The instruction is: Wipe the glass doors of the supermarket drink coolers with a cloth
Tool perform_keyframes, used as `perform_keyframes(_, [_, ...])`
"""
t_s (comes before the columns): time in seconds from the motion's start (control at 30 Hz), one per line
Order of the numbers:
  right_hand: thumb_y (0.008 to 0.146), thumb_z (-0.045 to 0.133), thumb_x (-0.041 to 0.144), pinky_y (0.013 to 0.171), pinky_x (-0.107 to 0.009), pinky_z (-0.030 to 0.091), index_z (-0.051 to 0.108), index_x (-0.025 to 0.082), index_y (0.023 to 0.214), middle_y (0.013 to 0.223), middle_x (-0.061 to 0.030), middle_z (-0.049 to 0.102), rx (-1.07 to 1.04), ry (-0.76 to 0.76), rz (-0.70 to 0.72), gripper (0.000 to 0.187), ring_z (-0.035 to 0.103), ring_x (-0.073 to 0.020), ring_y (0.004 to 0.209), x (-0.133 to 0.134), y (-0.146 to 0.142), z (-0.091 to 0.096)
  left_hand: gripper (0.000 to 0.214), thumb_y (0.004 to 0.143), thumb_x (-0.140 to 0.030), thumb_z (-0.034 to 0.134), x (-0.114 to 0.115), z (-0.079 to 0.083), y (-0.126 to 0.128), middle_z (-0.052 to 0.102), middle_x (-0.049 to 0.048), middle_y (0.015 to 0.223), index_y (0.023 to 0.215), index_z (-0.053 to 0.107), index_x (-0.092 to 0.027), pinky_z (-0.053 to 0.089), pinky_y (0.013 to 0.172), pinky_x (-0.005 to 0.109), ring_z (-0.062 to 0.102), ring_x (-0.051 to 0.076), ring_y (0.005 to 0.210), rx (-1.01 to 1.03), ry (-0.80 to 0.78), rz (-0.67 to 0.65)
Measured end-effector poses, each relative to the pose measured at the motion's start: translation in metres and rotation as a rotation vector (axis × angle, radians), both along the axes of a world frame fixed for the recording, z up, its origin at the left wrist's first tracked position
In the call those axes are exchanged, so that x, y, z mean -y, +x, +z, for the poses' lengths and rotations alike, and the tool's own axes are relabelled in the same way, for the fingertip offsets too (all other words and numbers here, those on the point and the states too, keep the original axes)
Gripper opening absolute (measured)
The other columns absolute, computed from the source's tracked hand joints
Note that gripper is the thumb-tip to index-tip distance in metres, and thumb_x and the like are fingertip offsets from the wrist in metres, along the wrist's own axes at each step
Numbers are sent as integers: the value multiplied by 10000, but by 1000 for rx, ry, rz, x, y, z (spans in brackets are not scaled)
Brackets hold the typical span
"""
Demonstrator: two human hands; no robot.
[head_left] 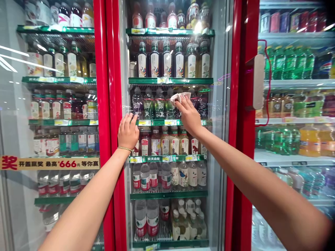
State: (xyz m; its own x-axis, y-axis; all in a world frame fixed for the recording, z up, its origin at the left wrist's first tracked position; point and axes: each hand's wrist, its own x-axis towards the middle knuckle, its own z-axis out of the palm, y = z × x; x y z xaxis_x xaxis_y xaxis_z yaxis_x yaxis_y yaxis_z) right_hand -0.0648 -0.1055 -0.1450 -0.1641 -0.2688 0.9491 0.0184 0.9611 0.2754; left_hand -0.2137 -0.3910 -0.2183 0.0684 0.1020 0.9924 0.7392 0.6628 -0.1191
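Observation:
My right hand (188, 113) presses a folded white cloth (180, 97) against the glass door (220, 139) of a red-framed drinks fridge. Its fingers lie over the cloth; whether it is a wipe or a tissue I cannot tell. On the left, my left hand (128, 132) lies flat at the left edge of the same door, fingers stretched upward and nothing held. A thin band circles that wrist. Behind the glass, bottles (159, 104) stand in rows on green-edged shelves, partly hidden by both hands.
A second glass door (13, 132) with a printed strip (52, 163) is at the left. A pale box-shaped fitting (258, 82) and a red cable (269, 80) are on the right frame. Farther right, another fridge holds green bottles (289, 61) and cans.

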Motion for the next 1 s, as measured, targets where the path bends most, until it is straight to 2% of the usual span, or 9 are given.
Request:
perform_keyframes(0.17, [972, 308, 11, 1303, -539, 334, 509, 268, 1534, 1670, -20, 407, 109, 134, 10, 650, 288, -267, 1588, -5, 7, -2, 503, 1014, -219, 406, -6, 0, 13, 517, 180, 1564, 1490, 534, -123, 321, 1287, 520, 374, 304, 1543, 50, 12, 8])
perform_keyframes(0.27, [950, 324, 4, 1271, -588, 369, 499, 253, 1539, 1669, -48, 405, 50, -4, 51, 664, 276, -300, 1591, 4, 3, -8, 535, 971, -221, 478, -14, 1, 23, 488, 206, 1578, 1491, 517, -99, 310, 1285, 547, 361, 338, 1543, 100, 60, 0])
perform_keyframes(0.37, [933, 347, 11, 1236, -617, 406, 485, 274, 1547, 1661, -48, 418, 47, -73, 105, 682, 272, -311, 1592, 22, -4, -25, 535, 962, -230, 508, -23, 4, 37, 505, 201, 1562, 1485, 517, -117, 308, 1277, 581, 357, 355, 1536, 140, 77, -25])
perform_keyframes(0.43, [932, 350, 15, 1221, -606, 431, 490, 286, 1541, 1650, -40, 437, 98, -37, 121, 680, 290, -298, 1587, 32, -4, -37, 490, 983, -232, 498, -28, 8, 50, 545, 165, 1530, 1467, 538, -166, 335, 1263, 571, 402, 331, 1505, 129, -14, -65])
perform_keyframes(0.53, [955, 353, 28, 1215, -578, 443, 520, 266, 1515, 1618, -58, 485, 141, 33, 103, 631, 360, -285, 1552, 40, 2, -50, 440, 1000, -199, 481, -40, 17, 69, 605, 115, 1455, 1431, 569, -210, 422, 1215, 480, 523, 267, 1391, 86, -217, -157])
perform_keyframes(0.67, [1013, 413, 106, 1187, -514, 456, 617, 238, 1415, 1489, -110, 590, 123, 79, 38, 469, 509, -290, 1386, 42, 13, -45, 426, 971, -123, 495, -61, 34, 81, 659, 105, 1351, 1377, 605, -193, 488, 1144, 421, 606, 240, 1266, 84, -279, -282])
perform_keyframes(0.8, [1028, 407, 132, 1011, -463, 526, 649, 217, 1357, 1300, -135, 658, 182, 107, -19, 418, 567, -292, 1112, 40, 18, -30, 445, 927, -53, 490, -77, 51, 76, 696, 99, 1261, 1316, 661, -183, 519, 1103, 406, 643, 227, 1180, 103, -293, -345])
perform_keyframes(0.9, [1032, 386, 153, 931, -461, 524, 616, 213, 1387, 1166, -141, 665, 189, 111, -49, 428, 530, -297, 998, 37, 19, -25, 484, 907, -30, 460, -82, 52, 66, 681, 105, 1259, 1295, 694, -199, 523, 1097, 418, 638, 228, 1177, 113, -265, -343])
perform_keyframes(1.0, [1026, 381, 153, 907, -444, 517, 567, 251, 1437, 1132, -126, 645, 161, 81, -33, 461, 514, -287, 979, 36, 15, -30, 534, 899, -26, 429, -84, 44, 61, 648, 114, 1265, 1326, 690, -210, 525, 1093, 414, 629, 221, 1179, 134, -230, -338])
